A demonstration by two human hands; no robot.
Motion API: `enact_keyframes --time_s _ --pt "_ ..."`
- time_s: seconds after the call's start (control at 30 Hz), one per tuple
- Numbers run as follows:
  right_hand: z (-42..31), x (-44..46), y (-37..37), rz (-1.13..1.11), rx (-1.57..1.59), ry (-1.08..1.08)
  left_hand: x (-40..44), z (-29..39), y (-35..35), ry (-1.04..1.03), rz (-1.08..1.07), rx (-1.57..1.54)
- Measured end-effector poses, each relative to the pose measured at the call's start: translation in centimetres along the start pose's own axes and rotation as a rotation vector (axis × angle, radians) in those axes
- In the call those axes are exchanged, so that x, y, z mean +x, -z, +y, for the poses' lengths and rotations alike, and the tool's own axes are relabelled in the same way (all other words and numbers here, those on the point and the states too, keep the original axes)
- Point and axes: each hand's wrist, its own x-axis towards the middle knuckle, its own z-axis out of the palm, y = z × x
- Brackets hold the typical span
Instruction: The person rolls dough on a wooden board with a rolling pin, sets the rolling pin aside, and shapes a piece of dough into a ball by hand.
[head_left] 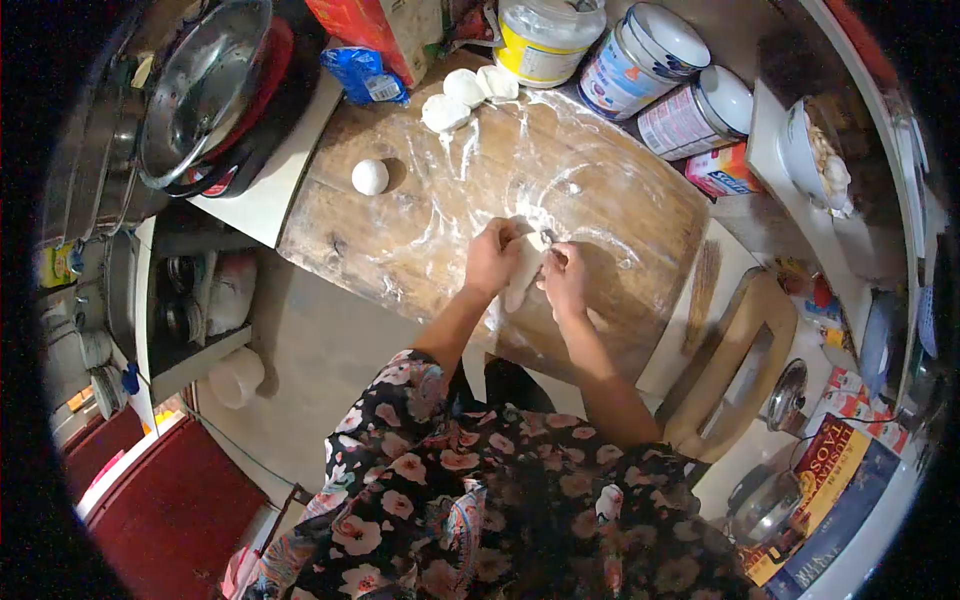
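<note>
A pale, flattened piece of dough (528, 268) is between my hands over the floured wooden board (420, 230). My left hand (493, 257) pinches it at the left edge, with the fingers curled. Along its right edge, the fingers of my right hand (565, 278) are closed on it too. The dough's narrow lower end points toward my body. Partly hidden by my fingers, a small dark spot shows near its upper right edge. A round dough ball (370, 177) sits alone on the board's left side.
Several dough pieces (446, 113) lie at the board's back edge, near a blue packet (364, 75) and a yellow-labelled tub (545, 45). Cans (625, 75) with bowls on top stand at the back right. A metal pan (205, 90) is at upper left, and a straw brush (704, 290) lies right.
</note>
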Motion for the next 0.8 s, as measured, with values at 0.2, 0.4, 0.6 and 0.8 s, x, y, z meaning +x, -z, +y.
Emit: enact_keyframes --time_s 0.2,0.4,0.6,0.8 --pt "-6.7 1.1 -1.4 0.093 -0.565 0.366 -4.8 0.6 1.8 0.022 -0.122 0.202" --pt "-5.9 3.8 -4.2 -0.016 -0.654 0.559 -2.9 1.3 1.6 0.114 -0.157 0.382" --pt "-6.4 4.9 -4.1 -0.016 -0.663 0.578 -1.8 1.8 0.9 0.133 -0.114 0.485" --pt "-6.8 0.8 -1.4 -0.386 -0.253 0.248 -3.1 0.6 0.8 0.049 -0.109 0.548"
